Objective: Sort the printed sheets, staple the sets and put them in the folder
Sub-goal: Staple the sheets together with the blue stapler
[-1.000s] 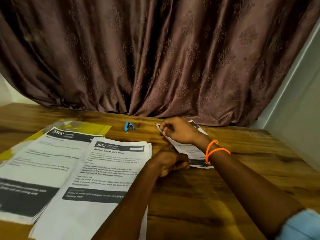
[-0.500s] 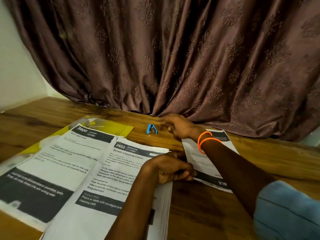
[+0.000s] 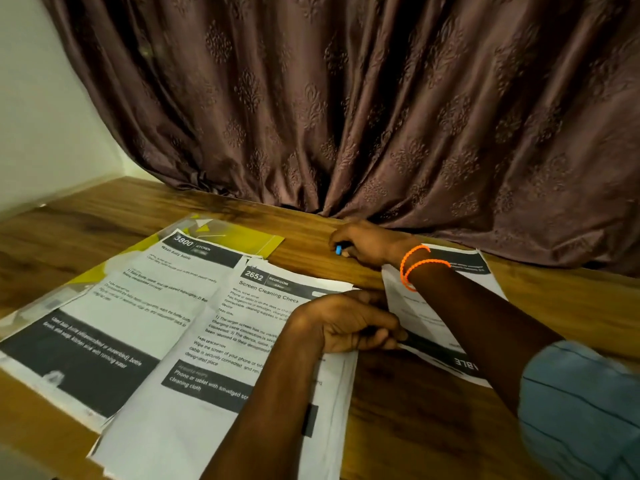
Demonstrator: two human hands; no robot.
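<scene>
Three lots of printed sheets lie on the wooden table. The stack headed 3800 (image 3: 114, 313) is at the left, on top of a yellow folder (image 3: 242, 239). A stack headed 2652 (image 3: 221, 375) is in the middle. A third set (image 3: 426, 317) lies at the right, turned upside down to me, partly under my right forearm. My right hand (image 3: 367, 242) reaches across it and grips a small blue stapler (image 3: 338, 250), mostly hidden in the fingers. My left hand (image 3: 349, 323) rests with curled fingers between the middle stack and the right set, pinching the right set's near edge.
A brown patterned curtain (image 3: 381, 116) hangs along the table's far edge. A pale wall (image 3: 45, 109) stands at the left. Bare wooden table (image 3: 415, 427) shows at the right front.
My right hand left the far corner of the right set, moved left to the blue stapler and closed round it. The camera view has swung left. My left hand stayed put.
</scene>
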